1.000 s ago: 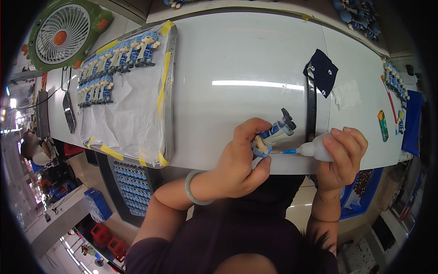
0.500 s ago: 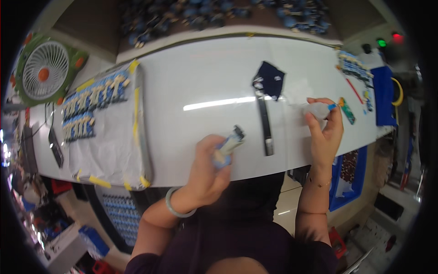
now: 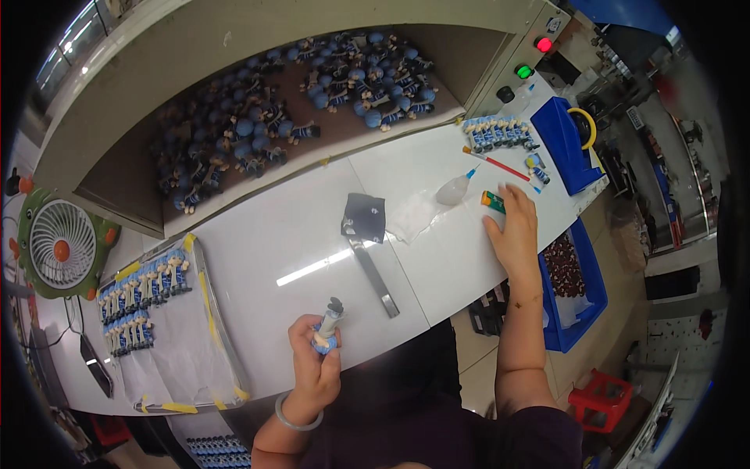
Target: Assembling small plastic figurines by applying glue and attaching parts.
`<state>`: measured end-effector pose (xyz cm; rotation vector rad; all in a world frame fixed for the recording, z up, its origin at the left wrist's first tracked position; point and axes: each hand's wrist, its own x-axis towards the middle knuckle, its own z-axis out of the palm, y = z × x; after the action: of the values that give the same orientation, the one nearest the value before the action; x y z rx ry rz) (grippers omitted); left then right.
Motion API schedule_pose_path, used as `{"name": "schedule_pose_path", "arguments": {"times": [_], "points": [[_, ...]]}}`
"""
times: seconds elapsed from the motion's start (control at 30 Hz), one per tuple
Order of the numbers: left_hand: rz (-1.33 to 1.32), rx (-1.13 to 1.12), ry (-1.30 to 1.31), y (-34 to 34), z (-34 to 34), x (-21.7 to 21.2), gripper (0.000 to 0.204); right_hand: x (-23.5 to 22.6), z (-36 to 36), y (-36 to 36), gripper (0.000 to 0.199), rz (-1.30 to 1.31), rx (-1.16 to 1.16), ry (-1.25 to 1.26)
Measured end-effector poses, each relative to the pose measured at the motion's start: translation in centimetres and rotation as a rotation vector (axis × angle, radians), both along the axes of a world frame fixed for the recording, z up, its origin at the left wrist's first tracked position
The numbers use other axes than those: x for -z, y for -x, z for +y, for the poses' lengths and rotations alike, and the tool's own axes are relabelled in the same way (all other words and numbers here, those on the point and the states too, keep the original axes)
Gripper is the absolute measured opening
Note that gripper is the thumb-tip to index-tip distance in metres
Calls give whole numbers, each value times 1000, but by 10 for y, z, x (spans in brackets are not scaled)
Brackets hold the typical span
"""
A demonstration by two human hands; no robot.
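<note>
My left hand is closed around a small painted figurine, held upside down with its pale legs and dark feet up and its blue head near my fingers. Over at the right, my right hand reaches across a green tube-like piece with an orange end. Thumb and fingers are apart there, and part of the piece is hidden under them. Left of that hand lies a translucent squeeze bottle with a blue needle tip. A dark cloth-like patch and a dark flat strip lie mid-table.
Figurines stand in rows on a paper-covered tray at left, beside a green fan. More fill the booth behind. A red brush, a figurine row and a blue bin are at far right.
My right hand has let go of the squeeze bottle, now on the table, and moved over the green piece. My left hand still holds the figurine. The view has turned, showing more of the booth.
</note>
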<state>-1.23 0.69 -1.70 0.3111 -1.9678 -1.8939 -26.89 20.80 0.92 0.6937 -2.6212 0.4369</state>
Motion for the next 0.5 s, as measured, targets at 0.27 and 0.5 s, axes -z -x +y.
{"name": "schedule_pose_path", "arguments": {"times": [0.27, 0.5], "points": [[22, 5, -15, 3, -2, 1, 40, 3, 6, 16, 18, -181, -63, 274], [-2, 2, -25, 5, 0, -4, 40, -40, -26, 16, 33, -294, -2, 425]]}}
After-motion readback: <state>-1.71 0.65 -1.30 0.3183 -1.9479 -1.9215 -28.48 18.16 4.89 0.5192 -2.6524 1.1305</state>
